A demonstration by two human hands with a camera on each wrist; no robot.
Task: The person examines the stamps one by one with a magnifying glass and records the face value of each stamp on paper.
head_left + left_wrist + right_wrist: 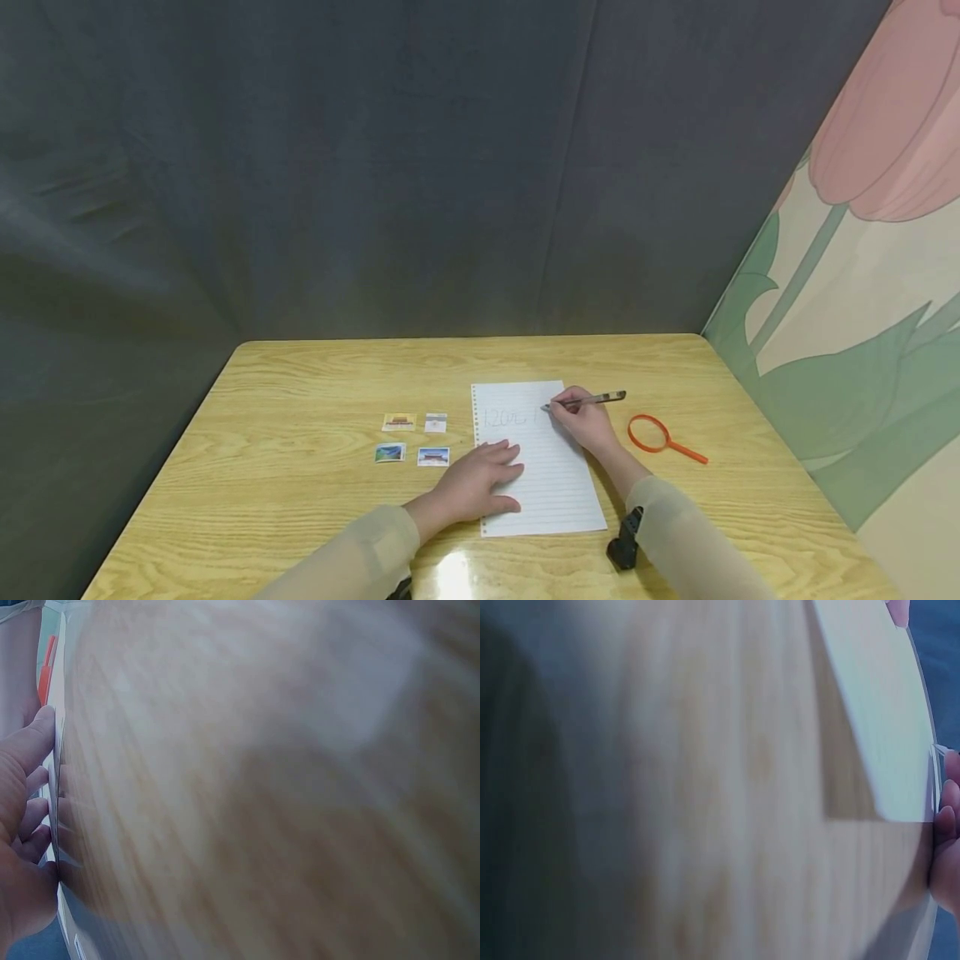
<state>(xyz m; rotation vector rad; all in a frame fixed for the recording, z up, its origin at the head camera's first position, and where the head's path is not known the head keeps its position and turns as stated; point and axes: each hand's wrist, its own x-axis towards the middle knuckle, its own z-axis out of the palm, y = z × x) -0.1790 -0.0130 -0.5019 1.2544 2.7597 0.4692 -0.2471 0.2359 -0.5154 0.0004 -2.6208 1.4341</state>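
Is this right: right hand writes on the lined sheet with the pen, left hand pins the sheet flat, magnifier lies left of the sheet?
Not quite. The head view shows the orange magnifier lying right of the lined sheet, not left. The rest holds: the right hand writes with the pen, and the left hand pins the sheet flat.

Left wrist view, mostly blur. Wood-grain table (285, 787) fills nearly the whole frame, out of focus, with a pale glare patch toward the upper right. Left hand (19, 825) sits at the left edge, fingers (34, 742) straight and side by side, tips touching the edge of a white sheet (58, 750) seen as a thin strip. A short orange piece (48, 664) shows in the top-left corner, too small to identify. No curled grip visible.
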